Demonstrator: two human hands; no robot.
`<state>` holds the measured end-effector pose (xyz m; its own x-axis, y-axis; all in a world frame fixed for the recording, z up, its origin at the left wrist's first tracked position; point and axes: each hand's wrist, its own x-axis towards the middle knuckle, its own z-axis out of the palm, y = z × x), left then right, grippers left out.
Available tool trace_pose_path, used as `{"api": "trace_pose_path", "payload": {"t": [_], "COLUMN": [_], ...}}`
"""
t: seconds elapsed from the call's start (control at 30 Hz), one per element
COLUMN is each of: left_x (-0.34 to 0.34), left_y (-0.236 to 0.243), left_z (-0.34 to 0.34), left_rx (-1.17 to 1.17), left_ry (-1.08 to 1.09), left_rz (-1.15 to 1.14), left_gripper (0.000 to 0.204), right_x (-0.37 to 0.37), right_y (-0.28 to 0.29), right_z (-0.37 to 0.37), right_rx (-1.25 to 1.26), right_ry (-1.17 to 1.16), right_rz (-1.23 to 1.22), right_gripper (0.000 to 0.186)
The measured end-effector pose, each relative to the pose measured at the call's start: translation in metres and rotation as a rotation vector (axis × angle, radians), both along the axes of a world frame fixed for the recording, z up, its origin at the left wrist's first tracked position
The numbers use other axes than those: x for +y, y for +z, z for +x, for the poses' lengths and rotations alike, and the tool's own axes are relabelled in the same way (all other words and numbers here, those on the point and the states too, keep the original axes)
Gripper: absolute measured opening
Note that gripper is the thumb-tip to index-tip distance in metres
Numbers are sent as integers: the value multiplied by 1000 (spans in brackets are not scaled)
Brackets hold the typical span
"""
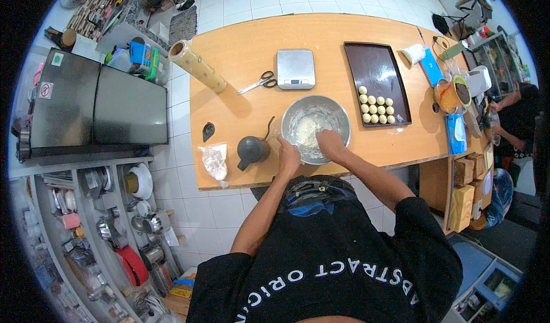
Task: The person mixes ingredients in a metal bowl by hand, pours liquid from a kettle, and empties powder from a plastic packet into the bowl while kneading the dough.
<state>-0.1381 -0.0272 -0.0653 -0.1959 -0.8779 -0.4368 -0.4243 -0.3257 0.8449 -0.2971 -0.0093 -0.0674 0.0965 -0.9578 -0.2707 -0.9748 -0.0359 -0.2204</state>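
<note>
A steel bowl [315,102] holding pale floury dough mixture [306,129] stands at the table's near edge. My left hand [288,154] grips the bowl's left rim. My right hand [331,144] is inside the bowl, its fingers curled into the mixture and partly hidden. Left of the bowl stand a dark pitcher [251,150] and a bag of white powder [213,161], with a small dark lid [208,132] behind them. Beyond the bowl lie a digital scale [295,65] and scissors [267,81]. A dark tray [375,65] at right holds several round dough balls [373,109].
The wooden table [240,42] also bears a wrap roll [197,65], blue packs [456,134] and an orange container [450,97]. A fridge [129,111] and shelves [103,197] flank the left. Another person [515,117] works at the far right.
</note>
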Motion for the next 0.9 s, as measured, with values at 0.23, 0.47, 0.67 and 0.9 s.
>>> {"api": "trace_pose_path", "payload": {"t": [0.23,0.47,0.67,0.9], "left_x": [-3,-1,-2,-2], "left_y": [1,6,5,3], "left_z": [-1,-3,0,0], "left_rx": [59,44,3,44], "left_ry": [43,51,42,52], "left_rz": [37,14,41,42], "left_gripper": [38,34,34,39], "right_x": [-1,-8,6,-22], "right_y": [-3,-11,-13,-14], "right_z": [12,-1,11,-8], "right_rx": [-103,-41,-120,-52], "right_ry": [-3,-67,164,4], "right_rz": [-91,-131,-66,-165], "right_gripper": [12,13,12,14]}}
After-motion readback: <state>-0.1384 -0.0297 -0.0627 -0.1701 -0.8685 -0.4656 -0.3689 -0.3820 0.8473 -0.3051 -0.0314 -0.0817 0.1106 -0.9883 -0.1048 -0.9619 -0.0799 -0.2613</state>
